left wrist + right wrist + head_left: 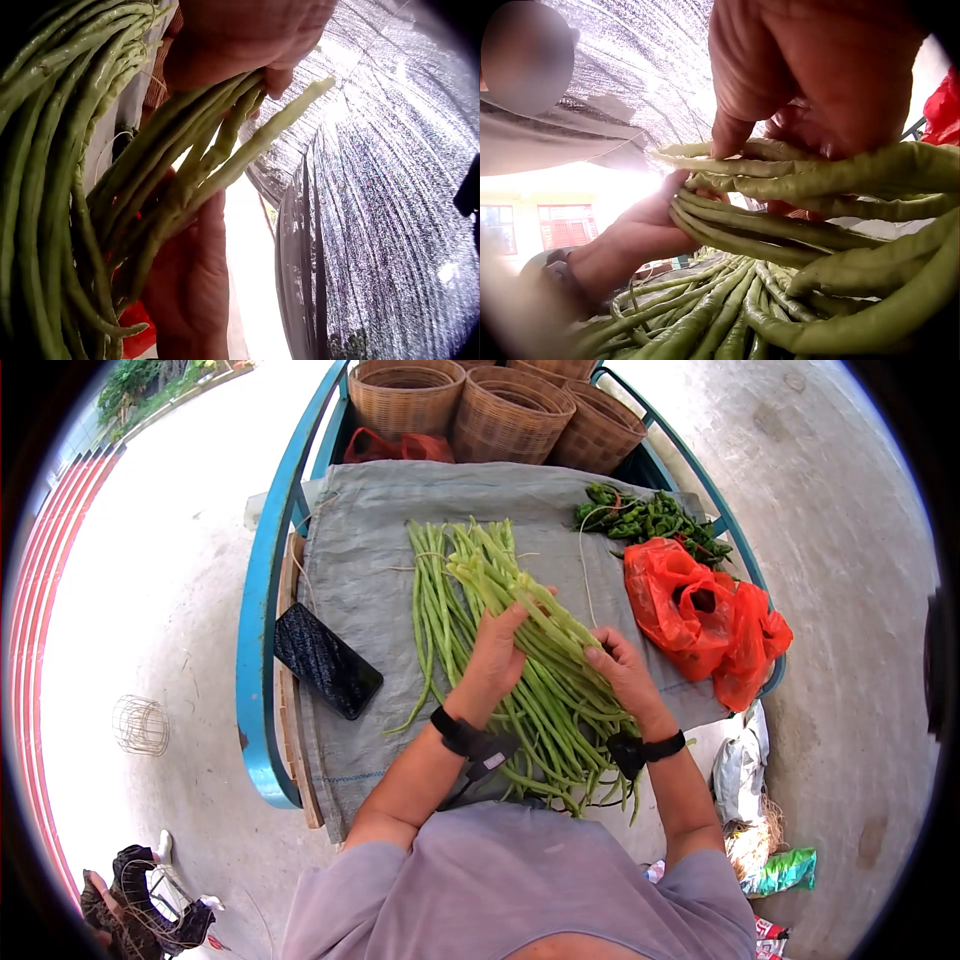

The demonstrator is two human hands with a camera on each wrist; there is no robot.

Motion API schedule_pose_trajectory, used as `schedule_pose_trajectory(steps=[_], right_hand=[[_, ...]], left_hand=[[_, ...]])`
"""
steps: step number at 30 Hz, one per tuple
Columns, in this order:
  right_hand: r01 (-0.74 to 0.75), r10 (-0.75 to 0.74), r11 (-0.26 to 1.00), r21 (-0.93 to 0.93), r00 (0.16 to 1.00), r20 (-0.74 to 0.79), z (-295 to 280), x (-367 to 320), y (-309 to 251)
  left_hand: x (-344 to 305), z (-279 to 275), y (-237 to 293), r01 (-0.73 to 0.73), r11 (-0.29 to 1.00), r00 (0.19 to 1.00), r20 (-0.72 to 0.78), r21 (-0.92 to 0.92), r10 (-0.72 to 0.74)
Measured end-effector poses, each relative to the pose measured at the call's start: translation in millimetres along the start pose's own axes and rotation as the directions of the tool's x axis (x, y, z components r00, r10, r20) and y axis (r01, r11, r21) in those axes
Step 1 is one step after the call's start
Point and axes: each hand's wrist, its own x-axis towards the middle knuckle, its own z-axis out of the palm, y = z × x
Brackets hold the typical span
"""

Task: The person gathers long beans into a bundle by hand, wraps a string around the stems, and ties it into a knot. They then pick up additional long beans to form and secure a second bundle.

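Observation:
A bunch of long green beans point(545, 625) is held slantwise above the table by both hands. My left hand point(495, 655) grips it near the upper ends, with the thumb over the stalks. Further down on the right, my right hand point(628, 672) pinches the beans between thumb and fingers. In the right wrist view, the right thumb point(731, 135) lies on several pale beans, and the left hand point(641, 225) holds ends of the bunch. Beneath lie more long beans point(428, 600), tied near their tops with a thin string point(428, 555); their lower parts are partly hidden.
A grey cloth point(360, 550) covers the blue-framed cart point(262, 660). A black phone point(328, 660) lies at left. Green peppers point(660, 520) and red plastic bags point(690, 610) are at right. Wicker baskets point(510, 420) stand at the back.

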Motion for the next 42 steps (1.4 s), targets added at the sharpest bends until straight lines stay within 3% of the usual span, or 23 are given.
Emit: schedule_pose_trajectory(steps=[2, 5, 8, 11, 14, 17, 20, 26, 29, 32, 35, 38, 41, 42], right_hand=[[0.001, -0.002, 1.0, -0.021, 1.0, -0.028, 0, 0, -2], [0.105, -0.122, 0.988, -0.115, 0.98, -0.158, 9, 4, -5], [0.287, -0.371, 0.889, -0.356, 0.909, -0.192, 21, 11, -10], [0.314, -0.45, 0.805, -0.504, 0.876, -0.173, 34, 22, -17], [0.323, -0.433, 0.825, -0.463, 0.888, -0.153, 54, 27, -19], [0.222, -0.3, 0.926, -0.305, 0.924, -0.236, 56, 30, -17], [0.209, -0.296, 0.923, -0.323, 0.922, -0.251, 48, 33, -13], [0.26, -0.337, 0.863, -0.433, 0.935, -0.109, 38, 30, -21], [0.217, -0.307, 0.824, -0.523, 0.948, -0.09, 35, 28, -23], [0.183, -0.239, 0.904, -0.386, 0.966, -0.1, 32, 31, -19], [0.257, -0.337, 0.869, -0.423, 0.933, -0.125, 37, 32, -25], [0.241, -0.351, 0.858, -0.454, 0.92, -0.176, 40, 34, -25], [0.207, -0.247, 0.962, -0.176, 0.936, -0.249, 52, 39, -27], [0.214, -0.257, 0.959, -0.188, 0.935, -0.246, 51, 41, -25]], left_hand=[[0, 1, 1, 0.014, 1.0, 1.0, 0.016, 0.018, -0.014], [2, -4, 2, 0.049, 0.996, 0.998, 0.029, 0.078, -0.051], [3, -1, -1, 0.014, 0.997, 1.0, 0.012, 0.076, -0.014], [5, 1, -4, -0.013, 0.999, 0.999, -0.038, 0.045, 0.015], [6, 1, -5, -0.014, 0.999, 0.999, -0.051, 0.042, 0.016], [8, -11, -6, 0.009, 0.998, 1.0, -0.015, 0.069, -0.008], [5, -14, -4, 0.023, 0.997, 1.0, 0.001, 0.069, -0.023], [5, -5, -3, -0.01, 1.0, 0.999, -0.046, 0.008, 0.01], [8, -14, -8, -0.007, 1.0, 0.998, -0.058, 0.022, 0.009], [11, -19, -9, -0.01, 1.0, 0.999, -0.054, 0.022, 0.011], [11, -18, -8, -0.019, 1.0, 0.998, -0.068, 0.02, 0.02], [11, -17, -8, -0.022, 0.999, 0.999, -0.046, 0.031, 0.023], [8, -8, -2, -0.005, 0.998, 1.0, -0.016, 0.061, 0.006], [7, -4, 1, 0.003, 0.998, 1.0, -0.01, 0.063, -0.002]])
